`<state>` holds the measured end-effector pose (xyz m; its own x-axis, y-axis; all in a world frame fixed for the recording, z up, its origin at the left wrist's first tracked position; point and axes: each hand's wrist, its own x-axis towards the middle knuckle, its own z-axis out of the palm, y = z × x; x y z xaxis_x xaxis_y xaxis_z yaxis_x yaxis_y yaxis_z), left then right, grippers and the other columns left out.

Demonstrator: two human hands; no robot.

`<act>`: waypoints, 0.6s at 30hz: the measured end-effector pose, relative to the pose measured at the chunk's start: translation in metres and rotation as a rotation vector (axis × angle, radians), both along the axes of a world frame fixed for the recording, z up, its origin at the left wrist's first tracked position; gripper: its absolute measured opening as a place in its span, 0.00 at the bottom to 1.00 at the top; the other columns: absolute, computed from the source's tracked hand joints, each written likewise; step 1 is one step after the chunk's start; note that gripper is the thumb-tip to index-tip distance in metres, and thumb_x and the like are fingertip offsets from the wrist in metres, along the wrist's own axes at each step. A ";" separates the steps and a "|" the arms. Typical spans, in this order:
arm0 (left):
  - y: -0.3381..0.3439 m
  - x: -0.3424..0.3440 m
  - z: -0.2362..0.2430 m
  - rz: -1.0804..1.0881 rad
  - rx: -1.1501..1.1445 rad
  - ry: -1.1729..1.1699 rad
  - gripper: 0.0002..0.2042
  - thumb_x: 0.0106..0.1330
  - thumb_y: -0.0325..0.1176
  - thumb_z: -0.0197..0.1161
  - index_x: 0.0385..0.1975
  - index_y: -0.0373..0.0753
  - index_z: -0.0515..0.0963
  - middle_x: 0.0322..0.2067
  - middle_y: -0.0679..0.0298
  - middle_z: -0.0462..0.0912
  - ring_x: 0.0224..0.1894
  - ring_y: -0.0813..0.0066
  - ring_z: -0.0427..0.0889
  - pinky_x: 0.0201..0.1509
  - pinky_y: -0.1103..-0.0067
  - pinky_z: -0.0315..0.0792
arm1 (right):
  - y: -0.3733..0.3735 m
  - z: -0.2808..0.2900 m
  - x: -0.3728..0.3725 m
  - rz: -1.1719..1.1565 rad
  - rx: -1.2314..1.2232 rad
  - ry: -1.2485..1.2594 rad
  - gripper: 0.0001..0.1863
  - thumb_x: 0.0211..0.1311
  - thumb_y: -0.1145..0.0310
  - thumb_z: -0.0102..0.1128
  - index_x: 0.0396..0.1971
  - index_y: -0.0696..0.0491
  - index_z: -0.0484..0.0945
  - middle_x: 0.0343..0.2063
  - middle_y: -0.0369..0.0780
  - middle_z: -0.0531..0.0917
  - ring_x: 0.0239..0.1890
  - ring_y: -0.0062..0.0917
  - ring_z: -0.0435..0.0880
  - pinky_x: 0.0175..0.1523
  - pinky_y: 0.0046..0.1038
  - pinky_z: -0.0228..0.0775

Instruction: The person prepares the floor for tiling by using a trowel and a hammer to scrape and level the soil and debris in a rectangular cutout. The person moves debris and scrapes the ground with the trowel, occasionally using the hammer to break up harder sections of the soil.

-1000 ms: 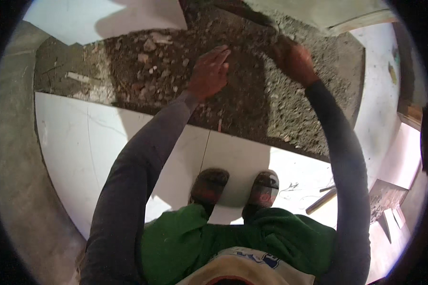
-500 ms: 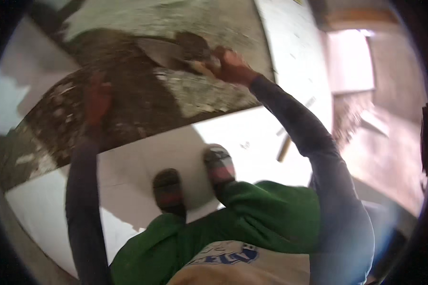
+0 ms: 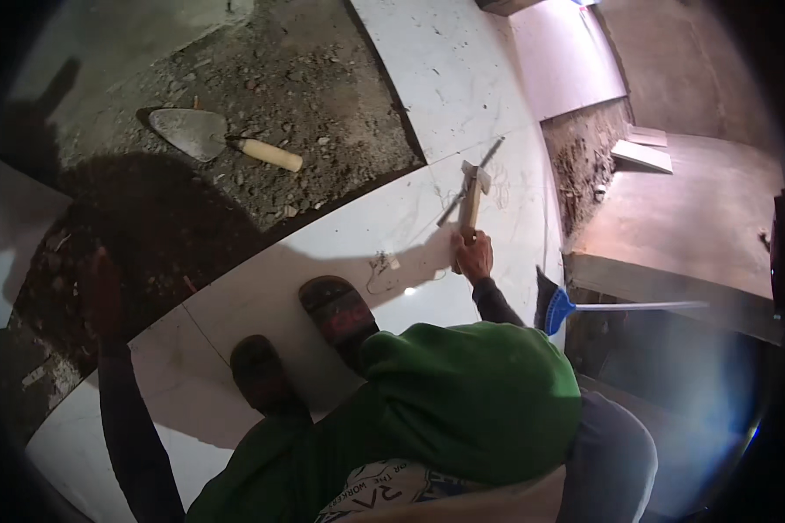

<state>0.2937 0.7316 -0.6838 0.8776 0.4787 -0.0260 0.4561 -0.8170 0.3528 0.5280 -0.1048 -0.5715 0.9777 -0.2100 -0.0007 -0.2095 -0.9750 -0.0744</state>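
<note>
My right hand [image 3: 474, 255] is closed round the wooden handle of a scraper-like tool [image 3: 471, 205]. A small metal plate and a long, thin, straight blade cross its far end, over the white floor tiles [image 3: 427, 205]. To the left, a pointed trowel [image 3: 192, 132] with a pale wooden handle lies on the rubbly soil [image 3: 262, 78], with no hand on it. My left hand [image 3: 102, 292] is low over the shadowed soil near the tile edge. Deep shadow hides how its fingers are held.
Both my feet, in dark sandals [image 3: 336, 312], are on the tiles. A blue broom [image 3: 560, 309] with a pale stick lies to the right. Loose tile pieces [image 3: 642, 155] rest on a raised concrete slab [image 3: 689, 209]. Another pale sheet or tile [image 3: 17, 218] is at the far left.
The trowel has left my right hand and lies on the soil. My right hand has moved toward me and taken the wooden-handled tool off the tiles. My left hand has shifted left and nearer.
</note>
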 end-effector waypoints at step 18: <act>-0.129 -0.006 0.066 0.074 0.079 -0.314 0.12 0.80 0.42 0.62 0.40 0.39 0.80 0.30 0.52 0.80 0.36 0.48 0.83 0.41 0.54 0.74 | 0.314 0.091 0.064 0.713 0.995 0.038 0.17 0.79 0.58 0.64 0.43 0.60 0.79 0.27 0.32 0.81 0.29 0.15 0.75 0.31 0.23 0.66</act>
